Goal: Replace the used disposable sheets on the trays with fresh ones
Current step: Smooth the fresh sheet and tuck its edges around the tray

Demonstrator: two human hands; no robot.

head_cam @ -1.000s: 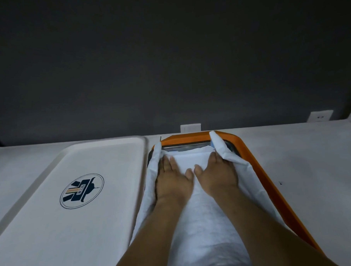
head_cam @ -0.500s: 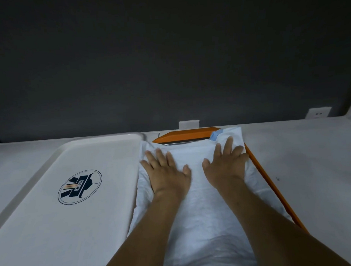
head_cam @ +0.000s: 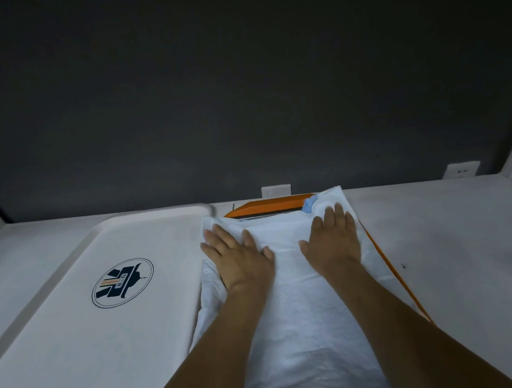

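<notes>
We are working at a pale desk [head_cam: 444, 244] under a dark wall [head_cam: 244, 91]; our left hand [head_cam: 239, 253] and right hand [head_cam: 333, 237], fingers spread, are pressing the sheet [head_cam: 289, 304] flat over the orange tray [head_cam: 274, 203], beside the white tray [head_cam: 77, 304]; they are sitting wider apart than a second ago.

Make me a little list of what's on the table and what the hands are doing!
surface: white table under a dark wall
orange tray: mostly covered, far rim and right edge showing
white sheet: spread over the orange tray
left hand: flat, palm down on the sheet, fingers spread
right hand: flat, palm down near the sheet's far right corner
white tray: left of the orange tray, round logo on it
</notes>
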